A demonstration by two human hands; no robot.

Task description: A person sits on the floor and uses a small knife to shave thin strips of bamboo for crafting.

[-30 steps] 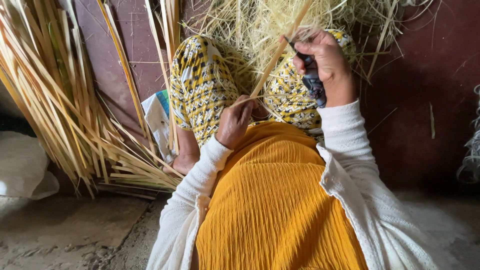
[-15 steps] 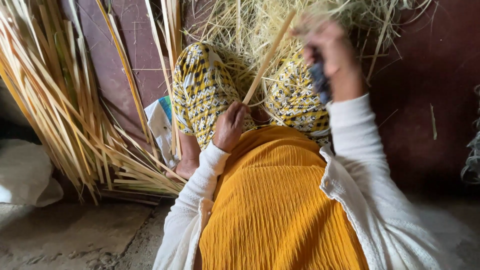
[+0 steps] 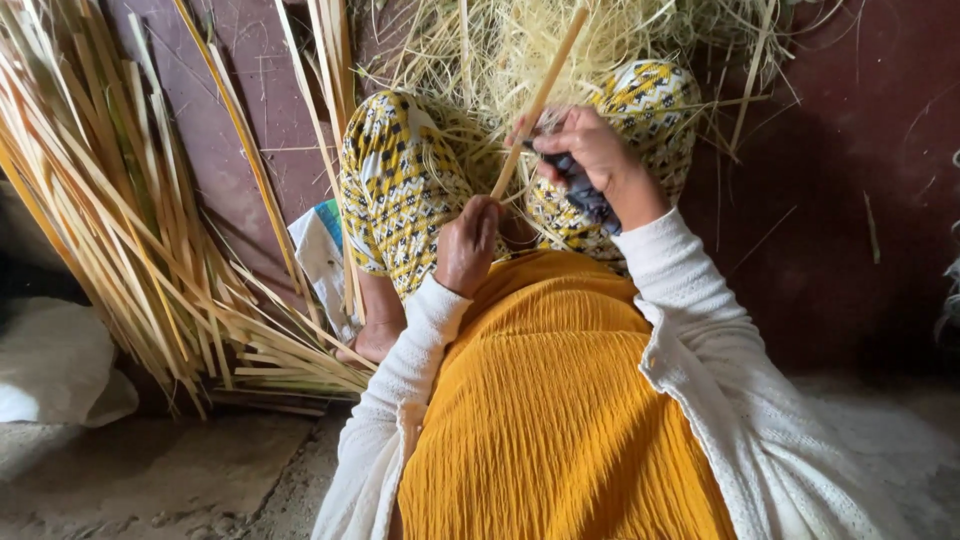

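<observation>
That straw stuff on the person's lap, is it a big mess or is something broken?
Nothing looks broken. The pale shavings lie tangled over the patterned knees, loose but heaped in one spot. The left hand and right hand both grip one straight strip. The long strips lean together at the left.

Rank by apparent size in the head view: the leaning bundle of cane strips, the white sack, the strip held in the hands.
1. Bundle of cane strips
2. White sack
3. Held strip

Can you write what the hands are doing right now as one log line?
left hand: grips bamboo strip low | right hand: grips strip higher, dark cloth in palm
</observation>
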